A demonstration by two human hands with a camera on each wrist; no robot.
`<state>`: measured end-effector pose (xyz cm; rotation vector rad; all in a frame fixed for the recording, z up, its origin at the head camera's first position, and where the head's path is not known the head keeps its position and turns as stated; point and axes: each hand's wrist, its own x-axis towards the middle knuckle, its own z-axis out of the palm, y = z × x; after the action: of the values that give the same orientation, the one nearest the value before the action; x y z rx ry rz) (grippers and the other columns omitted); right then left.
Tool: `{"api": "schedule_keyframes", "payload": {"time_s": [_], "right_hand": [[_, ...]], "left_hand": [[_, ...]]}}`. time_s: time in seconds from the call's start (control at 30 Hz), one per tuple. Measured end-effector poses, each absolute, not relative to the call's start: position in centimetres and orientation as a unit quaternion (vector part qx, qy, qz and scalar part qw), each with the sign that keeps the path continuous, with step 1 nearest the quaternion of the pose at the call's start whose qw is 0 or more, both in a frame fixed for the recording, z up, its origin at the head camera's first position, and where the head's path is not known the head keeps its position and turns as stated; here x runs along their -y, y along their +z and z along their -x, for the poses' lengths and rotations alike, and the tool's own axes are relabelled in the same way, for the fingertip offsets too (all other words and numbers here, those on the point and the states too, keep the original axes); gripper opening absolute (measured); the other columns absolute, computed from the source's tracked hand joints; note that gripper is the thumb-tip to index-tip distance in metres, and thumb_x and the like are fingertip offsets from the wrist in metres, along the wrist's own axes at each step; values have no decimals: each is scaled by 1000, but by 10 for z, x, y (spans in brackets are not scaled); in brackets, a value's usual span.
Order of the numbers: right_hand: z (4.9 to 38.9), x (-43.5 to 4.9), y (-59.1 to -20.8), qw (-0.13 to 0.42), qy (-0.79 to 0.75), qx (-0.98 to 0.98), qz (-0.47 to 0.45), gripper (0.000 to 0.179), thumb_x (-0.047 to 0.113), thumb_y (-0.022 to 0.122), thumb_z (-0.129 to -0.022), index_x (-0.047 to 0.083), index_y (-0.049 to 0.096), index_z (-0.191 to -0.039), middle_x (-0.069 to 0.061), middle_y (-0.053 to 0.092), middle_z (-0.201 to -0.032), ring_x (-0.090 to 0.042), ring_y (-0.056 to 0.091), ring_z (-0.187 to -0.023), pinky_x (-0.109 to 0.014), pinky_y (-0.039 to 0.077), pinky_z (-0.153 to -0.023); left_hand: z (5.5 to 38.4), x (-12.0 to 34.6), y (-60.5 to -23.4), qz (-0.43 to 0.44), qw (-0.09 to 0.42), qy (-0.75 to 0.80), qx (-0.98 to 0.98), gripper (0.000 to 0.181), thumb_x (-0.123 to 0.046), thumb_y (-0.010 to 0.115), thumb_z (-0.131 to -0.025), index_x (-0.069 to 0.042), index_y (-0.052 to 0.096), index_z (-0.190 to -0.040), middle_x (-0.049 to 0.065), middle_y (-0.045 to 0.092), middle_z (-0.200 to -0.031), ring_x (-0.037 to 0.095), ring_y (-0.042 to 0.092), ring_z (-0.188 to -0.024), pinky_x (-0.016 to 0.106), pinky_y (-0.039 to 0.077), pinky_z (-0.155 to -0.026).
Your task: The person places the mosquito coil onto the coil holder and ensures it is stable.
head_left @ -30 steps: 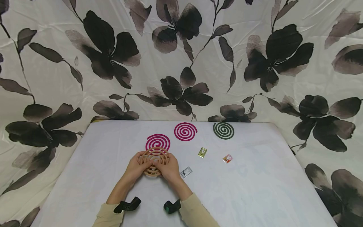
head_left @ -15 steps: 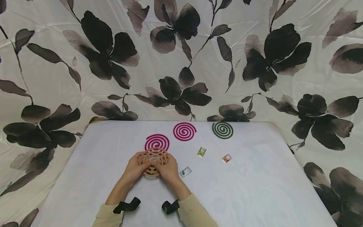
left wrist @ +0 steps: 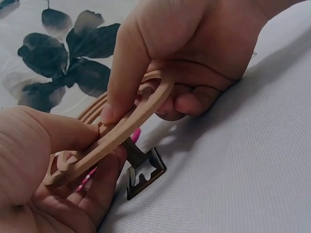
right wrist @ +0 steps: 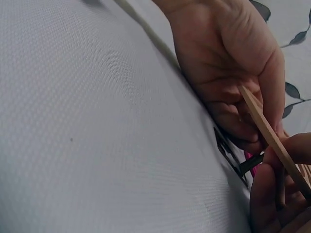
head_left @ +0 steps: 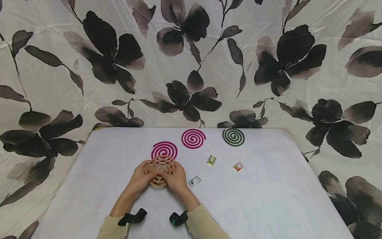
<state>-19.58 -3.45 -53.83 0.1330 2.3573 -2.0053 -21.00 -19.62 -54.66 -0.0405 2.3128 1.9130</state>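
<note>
Both my hands hold a flat tan mosquito coil (head_left: 162, 156) near the middle of the table. My left hand (head_left: 141, 173) grips its left side and my right hand (head_left: 178, 176) its right side. The thumbs meet on top at the centre, and fingers curl beneath. In the left wrist view the coil (left wrist: 121, 133) lies tilted between the hands. Under it a dark metal coil stand (left wrist: 137, 154) shows, its upright tongue running up behind the rim. Whether the tongue enters the coil is hidden. A pink coil (head_left: 164, 149) lies just beyond, partly covered by the tan one.
Farther back lie another pink coil (head_left: 193, 138) and a green coil (head_left: 233, 137). To the right are a small silver plate (head_left: 195, 181), a gold one (head_left: 211, 160) and a red-orange one (head_left: 237, 166). Floral cloth (head_left: 191, 66) hangs behind the white table (head_left: 268, 199).
The whole view has shifted slightly, so everything sits a little farther left. Both hands keep their hold on the tan coil with hardly any visible movement.
</note>
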Motion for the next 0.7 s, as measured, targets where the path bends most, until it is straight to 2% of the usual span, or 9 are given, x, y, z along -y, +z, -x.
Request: {"api": "schedule_keyframes", "payload": {"time_s": [0.1,0.23,0.33,0.5,0.7], "right_hand": [[195,35,-537,19,-645,-763,-39,38,14,79,-82,2,59,-112,-3,62,-100,-11,57,-89,-27,50,-76],[197,34,-540,31,-667,-743,-48,36,13,79,-82,2,58,-109,-5,62,-93,-11,59,-72,-28,52,-59],[198,31,-540,48,-690,-720,-58,33,11,78,-82,1,58,-106,-6,61,-87,-11,56,-56,-27,49,-45],[197,30,-538,65,-706,-703,-58,32,12,78,-83,2,58,-106,-6,62,-82,-11,52,-46,-26,46,-40],[194,31,-540,68,-701,-708,-60,30,15,78,-84,5,60,-105,-4,62,-77,-10,49,-41,-24,43,-37]], "left_hand": [[210,196,-547,14,69,636,-768,53,-8,74,-86,2,49,-131,17,58,-123,18,53,-106,20,46,-81],[210,195,-546,16,75,638,-766,54,-10,75,-86,2,49,-132,17,57,-125,19,53,-108,20,46,-82],[210,194,-543,21,85,638,-765,55,-11,74,-87,2,48,-133,17,56,-125,19,52,-108,20,45,-82],[210,195,-545,21,82,639,-764,56,-14,75,-87,1,48,-134,16,56,-126,16,53,-106,20,46,-82],[209,196,-546,18,78,629,-773,56,-18,76,-86,1,49,-132,16,55,-128,21,52,-110,20,45,-84]]}}
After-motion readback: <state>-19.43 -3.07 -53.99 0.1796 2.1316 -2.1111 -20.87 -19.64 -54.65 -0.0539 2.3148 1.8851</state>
